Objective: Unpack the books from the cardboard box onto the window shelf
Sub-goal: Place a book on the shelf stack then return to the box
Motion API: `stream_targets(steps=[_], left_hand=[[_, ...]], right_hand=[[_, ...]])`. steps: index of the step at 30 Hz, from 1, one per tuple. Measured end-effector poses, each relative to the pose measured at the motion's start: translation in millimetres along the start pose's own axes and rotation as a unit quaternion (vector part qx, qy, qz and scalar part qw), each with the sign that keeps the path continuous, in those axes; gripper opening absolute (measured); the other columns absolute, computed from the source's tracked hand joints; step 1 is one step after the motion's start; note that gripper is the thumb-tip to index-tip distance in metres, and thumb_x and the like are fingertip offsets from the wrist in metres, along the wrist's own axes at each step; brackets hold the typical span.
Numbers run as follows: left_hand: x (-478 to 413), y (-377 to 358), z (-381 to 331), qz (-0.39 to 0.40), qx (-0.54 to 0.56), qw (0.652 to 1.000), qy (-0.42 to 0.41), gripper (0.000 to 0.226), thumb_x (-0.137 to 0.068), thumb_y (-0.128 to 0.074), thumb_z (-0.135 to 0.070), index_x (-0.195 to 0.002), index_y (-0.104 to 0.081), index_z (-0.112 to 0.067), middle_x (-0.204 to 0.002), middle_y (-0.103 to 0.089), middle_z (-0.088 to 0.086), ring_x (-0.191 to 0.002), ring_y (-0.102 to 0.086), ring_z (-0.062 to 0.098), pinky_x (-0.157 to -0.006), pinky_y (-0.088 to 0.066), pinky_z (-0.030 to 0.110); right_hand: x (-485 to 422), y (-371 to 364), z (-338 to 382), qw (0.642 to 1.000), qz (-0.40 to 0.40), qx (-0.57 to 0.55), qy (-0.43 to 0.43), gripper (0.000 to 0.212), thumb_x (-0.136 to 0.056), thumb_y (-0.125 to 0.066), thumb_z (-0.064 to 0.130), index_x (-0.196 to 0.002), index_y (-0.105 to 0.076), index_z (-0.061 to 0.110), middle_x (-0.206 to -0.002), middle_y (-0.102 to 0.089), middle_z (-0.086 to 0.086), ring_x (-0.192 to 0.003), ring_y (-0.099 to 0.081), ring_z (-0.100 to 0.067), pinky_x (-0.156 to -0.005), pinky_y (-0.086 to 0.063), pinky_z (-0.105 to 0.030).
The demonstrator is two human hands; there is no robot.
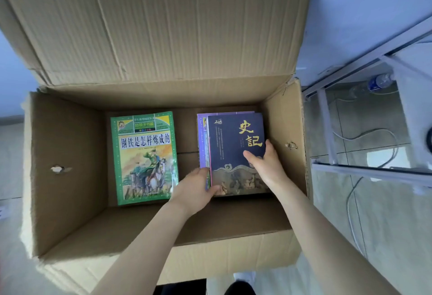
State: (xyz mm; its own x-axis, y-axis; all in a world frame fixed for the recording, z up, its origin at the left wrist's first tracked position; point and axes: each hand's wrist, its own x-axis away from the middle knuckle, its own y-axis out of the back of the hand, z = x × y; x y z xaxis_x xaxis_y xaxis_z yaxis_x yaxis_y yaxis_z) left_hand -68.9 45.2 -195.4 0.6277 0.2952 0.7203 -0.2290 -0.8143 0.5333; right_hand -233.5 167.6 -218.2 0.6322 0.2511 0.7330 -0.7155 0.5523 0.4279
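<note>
Two piles of books lie flat on the floor of the cardboard box, and the right-hand pile is the one in hand. Its top volume, a dark blue book with gold characters, runs its long axis from the person toward the far wall. It sits on a purple book that peeks out along its left edge.

The left grip grasps the near left corner, thumb on the cover and fingers at the side. The right grip clasps the right long edge, thumb on top and fingers curled round it. Both sit on the near half, so the far end will likely hang heavier as it rises. I cannot tell whether the fingers reach under the top volume alone or the whole pile.

The box's right wall stands just beside the right grip, leaving little room to shift outward, so straight up looks the cleanest way out. A green book lies well apart to the left, clear of the path. The tall rear flap stands upright behind. Outside the box to the right are a white metal frame, a plastic bottle and a loose cable. No window shelf is in view.
</note>
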Motion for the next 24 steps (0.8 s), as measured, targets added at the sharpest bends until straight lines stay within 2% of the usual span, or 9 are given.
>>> stream_targets(steps=[3, 7, 9, 12, 15, 19, 22, 24], left_hand=[[-15, -8, -2, -0.025, 0.077, 0.996, 0.040, 0.055, -0.089, -0.059, -0.035, -0.137, -0.044, -0.012, -0.138, -0.052, 0.007, -0.125, -0.051, 0.025, -0.098, -0.042, 0.032], [-27, -23, -8, -0.062, 0.172, 0.978, 0.096, 0.035, -0.083, -0.067, -0.027, -0.113, -0.060, -0.011, -0.110, -0.067, 0.005, -0.106, -0.062, 0.025, -0.082, -0.046, 0.028], [-32, -28, -10, -0.083, 0.248, 0.954, 0.145, 0.031, -0.082, -0.070, -0.022, -0.108, -0.063, -0.007, -0.099, -0.067, 0.006, -0.099, -0.064, 0.027, -0.079, -0.045, 0.026], [-37, -29, -9, -0.094, 0.331, 0.917, 0.204, 0.035, -0.080, -0.073, -0.015, -0.111, -0.063, -0.001, -0.103, -0.068, 0.012, -0.101, -0.064, 0.028, -0.088, -0.047, 0.030], [-38, -30, -9, -0.099, 0.344, 0.909, 0.215, 0.029, -0.079, -0.074, -0.011, -0.106, -0.066, -0.001, -0.100, -0.070, 0.012, -0.093, -0.065, 0.025, -0.085, -0.047, 0.028], [-33, -31, -14, -0.109, 0.394, 0.885, 0.221, 0.027, -0.078, -0.074, -0.008, -0.103, -0.065, -0.005, -0.092, -0.068, 0.006, -0.088, -0.063, 0.023, -0.088, -0.049, 0.031], [-30, -30, -18, -0.121, 0.436, 0.862, 0.230, 0.024, -0.078, -0.075, -0.009, -0.094, -0.058, -0.011, -0.080, -0.061, -0.003, -0.080, -0.060, 0.021, -0.071, -0.049, 0.027], [-28, -28, -18, -0.095, 0.497, 0.829, 0.237, 0.025, -0.077, -0.075, -0.007, -0.092, -0.055, -0.009, -0.085, -0.062, 0.003, -0.075, -0.059, 0.020, -0.060, -0.049, 0.028]], right_hand=[[-7, 1, -1, 0.998, 0.013, -0.065, 0.002, 0.068, -0.086, -0.065, 0.031, -0.144, -0.032, 0.017, -0.141, -0.047, -0.003, -0.128, -0.048, -0.021, -0.107, -0.040, -0.045], [-8, -2, -5, 0.995, -0.002, -0.099, 0.021, 0.046, -0.088, -0.063, 0.026, -0.130, -0.047, 0.017, -0.130, -0.056, -0.001, -0.118, -0.055, -0.020, -0.102, -0.045, -0.041], [-7, -2, -7, 0.994, -0.008, -0.111, 0.022, 0.042, -0.088, -0.063, 0.025, -0.127, -0.048, 0.019, -0.126, -0.058, 0.000, -0.114, -0.057, -0.018, -0.095, -0.047, -0.035], [-5, -2, -6, 0.988, 0.011, -0.156, 0.011, 0.037, -0.090, -0.061, 0.022, -0.125, -0.047, 0.021, -0.123, -0.058, 0.002, -0.107, -0.057, -0.015, -0.083, -0.046, -0.025], [-3, 1, -4, 0.984, 0.033, -0.178, 0.001, 0.039, -0.092, -0.059, 0.023, -0.128, -0.045, 0.019, -0.119, -0.057, 0.005, -0.102, -0.058, -0.011, -0.078, -0.045, -0.021], [2, 3, -3, 0.978, 0.028, -0.206, -0.013, 0.037, -0.092, -0.059, 0.024, -0.127, -0.046, 0.019, -0.117, -0.058, 0.005, -0.103, -0.056, -0.013, -0.078, -0.042, -0.023], [3, 5, -1, 0.977, 0.031, -0.212, -0.022, 0.036, -0.092, -0.058, 0.025, -0.126, -0.046, 0.019, -0.113, -0.057, 0.006, -0.096, -0.055, -0.009, -0.066, -0.040, -0.015], [2, 7, -1, 0.976, 0.032, -0.213, -0.028, 0.034, -0.093, -0.057, 0.025, -0.125, -0.048, 0.018, -0.114, -0.058, 0.005, -0.094, -0.055, -0.008, -0.065, -0.039, -0.014]])
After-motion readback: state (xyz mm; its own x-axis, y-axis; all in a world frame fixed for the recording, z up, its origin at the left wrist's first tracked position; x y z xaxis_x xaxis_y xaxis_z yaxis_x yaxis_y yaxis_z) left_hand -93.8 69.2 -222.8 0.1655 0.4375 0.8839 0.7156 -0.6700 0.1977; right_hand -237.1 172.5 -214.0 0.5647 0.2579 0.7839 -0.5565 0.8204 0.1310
